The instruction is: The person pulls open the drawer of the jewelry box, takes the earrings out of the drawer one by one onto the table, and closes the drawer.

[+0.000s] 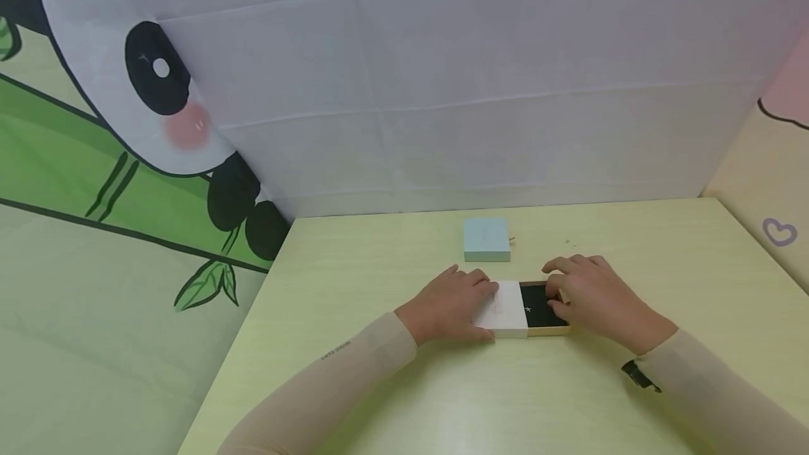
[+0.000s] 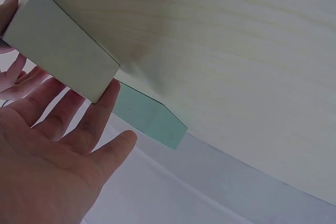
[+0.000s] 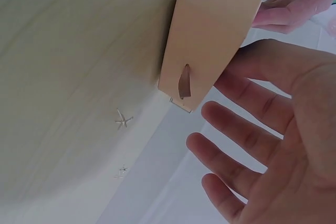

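Note:
My left hand (image 1: 450, 304) grips the white sleeve of a drawer box (image 1: 509, 314), thumb along its near side and fingers over the far part. From its right side the tan drawer (image 1: 548, 331) stands partly pulled out, showing a black lining (image 1: 536, 300). A small star-shaped piece (image 1: 528, 309) lies on that lining. Over the drawer's right end is my right hand (image 1: 594, 300), thumb and index finger reaching inside, the other fingers held off. The right wrist view hides those two fingertips behind the drawer wall, so whether they pinch anything cannot be seen. A ribbon tab (image 3: 185, 82) hangs from the drawer's end.
Behind the white box stands a light blue box (image 1: 487, 239) with a small tab on its right side. Small star-shaped pieces (image 3: 124, 120) lie on the table (image 1: 392, 251) beyond my right hand. Printed cloth (image 1: 480, 55) hangs along the table's back edge.

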### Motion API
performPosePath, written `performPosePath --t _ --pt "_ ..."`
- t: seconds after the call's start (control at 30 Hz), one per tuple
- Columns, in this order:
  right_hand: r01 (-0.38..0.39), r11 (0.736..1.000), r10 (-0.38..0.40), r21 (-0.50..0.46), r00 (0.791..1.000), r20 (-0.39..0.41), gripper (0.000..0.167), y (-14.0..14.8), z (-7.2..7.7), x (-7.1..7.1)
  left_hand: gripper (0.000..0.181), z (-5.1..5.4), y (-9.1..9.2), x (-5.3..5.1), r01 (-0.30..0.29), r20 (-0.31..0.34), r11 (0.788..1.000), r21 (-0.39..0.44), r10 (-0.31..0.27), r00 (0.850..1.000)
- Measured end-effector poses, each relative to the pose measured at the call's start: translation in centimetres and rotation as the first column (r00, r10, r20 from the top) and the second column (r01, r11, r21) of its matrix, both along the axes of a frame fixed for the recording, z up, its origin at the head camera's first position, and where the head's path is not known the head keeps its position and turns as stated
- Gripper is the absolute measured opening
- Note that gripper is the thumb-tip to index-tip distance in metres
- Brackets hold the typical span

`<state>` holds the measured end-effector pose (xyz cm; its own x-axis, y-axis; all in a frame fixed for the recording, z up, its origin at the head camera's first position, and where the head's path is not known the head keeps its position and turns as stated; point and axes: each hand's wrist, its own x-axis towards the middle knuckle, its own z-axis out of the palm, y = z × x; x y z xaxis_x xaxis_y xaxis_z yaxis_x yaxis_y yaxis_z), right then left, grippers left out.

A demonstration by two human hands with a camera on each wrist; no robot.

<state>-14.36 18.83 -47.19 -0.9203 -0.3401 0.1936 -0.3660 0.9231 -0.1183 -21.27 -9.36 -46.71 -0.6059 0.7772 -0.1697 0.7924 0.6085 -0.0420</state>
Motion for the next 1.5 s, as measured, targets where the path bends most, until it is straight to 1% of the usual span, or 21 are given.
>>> performPosePath --t 0.3,0.47,0.9,1.2,1.4,1.5 --pt "-0.032 0.999 0.032 0.028 0.999 -0.015 0.013 -1.0 -0.6 0.3 0.086 -0.1 -0.2 0.1 0.009 0.005 1.0 -0.001 -0.009 1.0" --pt "-0.038 0.999 0.038 0.012 0.999 -0.009 0.011 -1.5 -0.8 0.5 0.086 -0.2 -0.4 0.3 0.015 0.004 1.0 0.0 -0.015 1.0" --pt "-0.044 0.999 0.044 0.011 0.999 -0.001 0.012 -2.5 -0.5 1.1 0.087 -0.1 -0.9 0.6 0.03 -0.011 1.0 -0.008 -0.03 0.999" --pt "-0.055 0.998 0.055 0.006 0.998 -0.016 0.015 -2.9 -0.3 1.3 0.087 -0.1 -1.0 0.7 0.037 -0.016 0.999 -0.012 -0.037 0.999" --pt "-0.06 0.998 0.06 0.016 0.998 -0.021 0.015 -3.2 -0.3 1.5 0.086 -0.1 -1.2 0.8 0.048 -0.03 0.999 -0.017 -0.048 0.998" --pt "-0.056 0.998 0.057 0.024 0.998 -0.022 0.018 -3.3 -0.3 1.6 0.086 -0.1 -1.3 0.9 0.054 -0.031 0.998 -0.016 -0.054 0.998"
